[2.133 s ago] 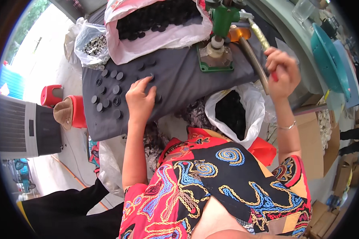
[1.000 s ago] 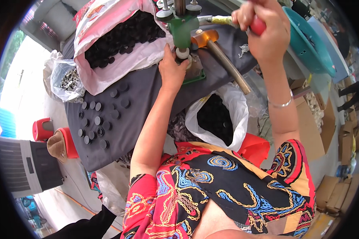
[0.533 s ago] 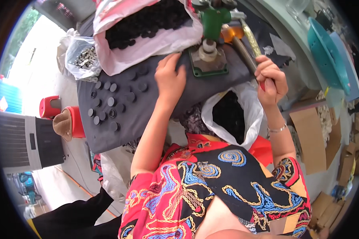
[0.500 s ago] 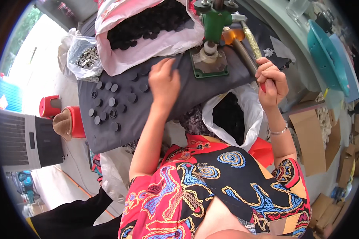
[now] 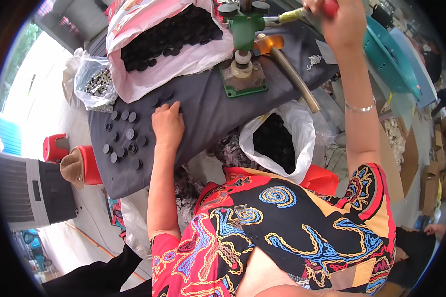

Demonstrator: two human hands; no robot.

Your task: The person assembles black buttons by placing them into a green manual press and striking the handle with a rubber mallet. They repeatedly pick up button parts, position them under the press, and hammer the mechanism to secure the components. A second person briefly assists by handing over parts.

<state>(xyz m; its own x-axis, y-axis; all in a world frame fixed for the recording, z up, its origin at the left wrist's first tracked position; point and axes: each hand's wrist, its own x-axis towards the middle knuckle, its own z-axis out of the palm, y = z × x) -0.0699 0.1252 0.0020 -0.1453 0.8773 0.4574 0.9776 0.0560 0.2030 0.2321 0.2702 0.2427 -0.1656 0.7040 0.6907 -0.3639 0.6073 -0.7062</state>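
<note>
My left hand [image 5: 168, 124] is low over the dark cloth, its fingers curled down among round black caps [image 5: 131, 134] at the left. Whatever its fingers hold is hidden beneath them. A green hand press [image 5: 245, 33] stands on the cloth to the right of that hand, its square base [image 5: 245, 88] resting flat. Out at the upper right, my right hand [image 5: 343, 24] is wrapped around the press lever [image 5: 291, 16], with the red knob [image 5: 330, 8] showing at the fingers. The upper edge cuts off part of this hand.
A mallet [image 5: 292, 74] with an orange head lies beside the press. A large sack [image 5: 148, 81] of black caps and a clear bag [image 5: 96, 84] of small metal parts sit at the far left. Near my lap hangs an open white bag [image 5: 305, 143] with dark pieces.
My right hand has swung the lever up and away from me. My left hand has come down and left from near the press to the caps, its fingers curling. The view has shifted slightly.
</note>
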